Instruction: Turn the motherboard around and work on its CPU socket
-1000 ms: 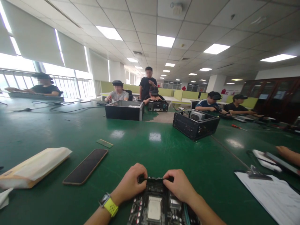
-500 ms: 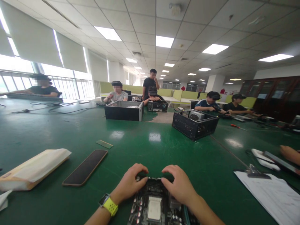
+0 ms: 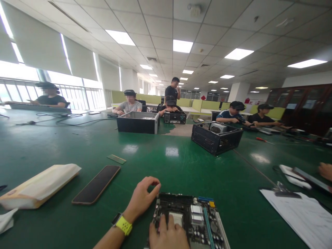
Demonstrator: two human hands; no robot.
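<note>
A black computer motherboard [image 3: 197, 218] lies flat on the green table [image 3: 181, 166] just in front of me. My left hand [image 3: 143, 197], with a yellow-strapped watch on the wrist, rests against the board's far left corner, fingers curled and thumb touching the edge. My right hand [image 3: 168, 236] lies on the near left part of the board, over the processor socket, one finger stretched forward. Neither hand lifts the board.
A dark phone [image 3: 96, 184] and a padded envelope [image 3: 38, 186] lie to the left. A clipboard with papers [image 3: 303, 214] lies right, beside another person's hand [image 3: 326, 170]. Two open computer cases [image 3: 138, 121] [image 3: 216, 137] stand farther back. Several people sit round the table.
My right hand has drawn back from the board's far edge to its near left part. The board's right half now shows. My left hand stays at the far left corner.
</note>
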